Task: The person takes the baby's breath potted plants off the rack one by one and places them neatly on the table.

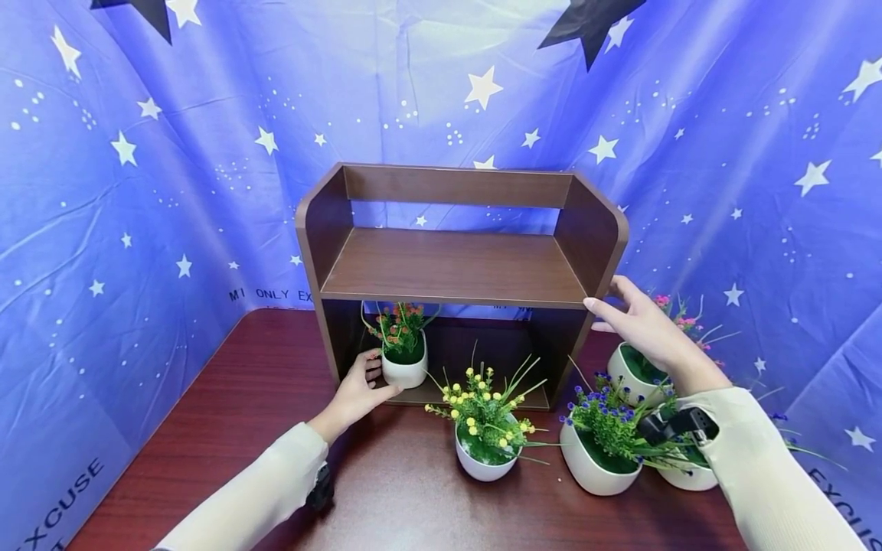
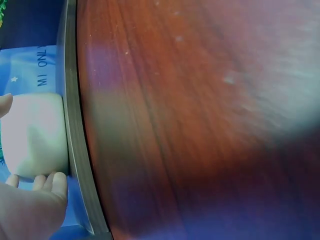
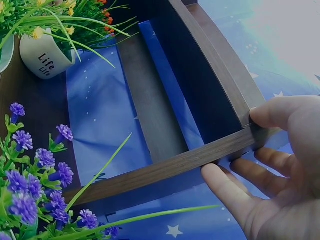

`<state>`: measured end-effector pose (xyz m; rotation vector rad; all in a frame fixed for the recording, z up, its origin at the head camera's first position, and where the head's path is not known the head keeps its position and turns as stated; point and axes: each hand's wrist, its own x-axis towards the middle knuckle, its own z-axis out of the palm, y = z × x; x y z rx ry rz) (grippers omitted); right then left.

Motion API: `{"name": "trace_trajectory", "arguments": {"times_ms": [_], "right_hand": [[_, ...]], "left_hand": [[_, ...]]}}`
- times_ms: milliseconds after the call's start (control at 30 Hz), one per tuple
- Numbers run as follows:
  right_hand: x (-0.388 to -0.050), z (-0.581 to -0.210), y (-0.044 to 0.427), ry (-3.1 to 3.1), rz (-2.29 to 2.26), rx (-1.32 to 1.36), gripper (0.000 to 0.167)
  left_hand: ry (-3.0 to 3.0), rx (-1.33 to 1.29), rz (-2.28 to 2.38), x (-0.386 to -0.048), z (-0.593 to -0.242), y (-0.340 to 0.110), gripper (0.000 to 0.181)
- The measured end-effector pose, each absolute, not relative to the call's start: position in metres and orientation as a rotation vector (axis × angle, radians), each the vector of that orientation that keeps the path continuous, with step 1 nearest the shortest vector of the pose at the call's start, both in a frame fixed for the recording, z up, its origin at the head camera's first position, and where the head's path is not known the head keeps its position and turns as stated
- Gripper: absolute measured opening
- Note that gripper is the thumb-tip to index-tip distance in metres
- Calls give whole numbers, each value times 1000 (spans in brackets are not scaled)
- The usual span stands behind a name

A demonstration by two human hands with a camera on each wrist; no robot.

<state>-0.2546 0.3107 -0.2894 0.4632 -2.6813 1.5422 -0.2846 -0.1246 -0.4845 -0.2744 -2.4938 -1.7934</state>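
A brown two-tier wooden shelf stands on the table. My left hand holds a white pot with orange flowers at the left front of its lower compartment. In the left wrist view the thumb and fingertips lie on opposite sides of this pot; its flowers are mostly out of frame. My right hand grips the shelf's right side panel at middle-board height. The right wrist view shows the thumb on the front edge and the other fingers of that hand against the outer face.
A pot with yellow flowers stands in front of the shelf. To the right are a pot with blue-purple flowers, a pot with pink flowers and another white pot partly under the right forearm. Starry blue cloth hangs behind.
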Motion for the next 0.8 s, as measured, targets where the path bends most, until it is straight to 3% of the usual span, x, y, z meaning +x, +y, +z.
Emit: {"name": "trace_trajectory", "arguments": {"times_ms": [267,800], "right_hand": [[-256,-289,311,-2686,1532,463,65],[-256,-290,312,-2681,1538,474,63]], "left_hand": [[-2525,-284,-1659,-303,-486,-112,105],[-2542,-190,-1701,-315,-482,-100,114]]}}
